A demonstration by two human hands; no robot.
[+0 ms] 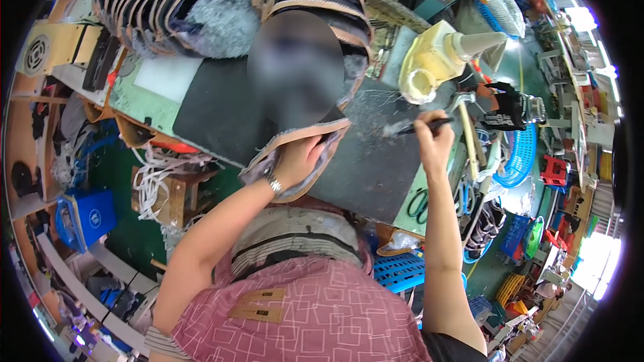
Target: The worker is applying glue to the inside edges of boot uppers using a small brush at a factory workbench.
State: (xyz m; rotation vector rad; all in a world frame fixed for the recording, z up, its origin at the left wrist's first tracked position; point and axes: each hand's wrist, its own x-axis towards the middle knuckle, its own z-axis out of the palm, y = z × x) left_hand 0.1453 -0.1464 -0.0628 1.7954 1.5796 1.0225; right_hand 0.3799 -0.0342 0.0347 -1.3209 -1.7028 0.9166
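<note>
My left hand reaches into a fur-lined shoe upper with a tan edge and grips it, its fingers partly hidden inside. The upper rests near the front of a dark work mat. To the right, my right hand is closed round the dark handle of a brush, whose pale bristles point left just over the mat. Beyond that hand stands a yellowish glue pot with a crusted round opening. A blurred patch hides what lies behind the upper.
Rows of stacked fur-lined uppers line the back of the bench. Right of my right hand lie a hammer, scissors and a dark bottle. A blue basket stands past the bench's right edge. White straps hang at the left.
</note>
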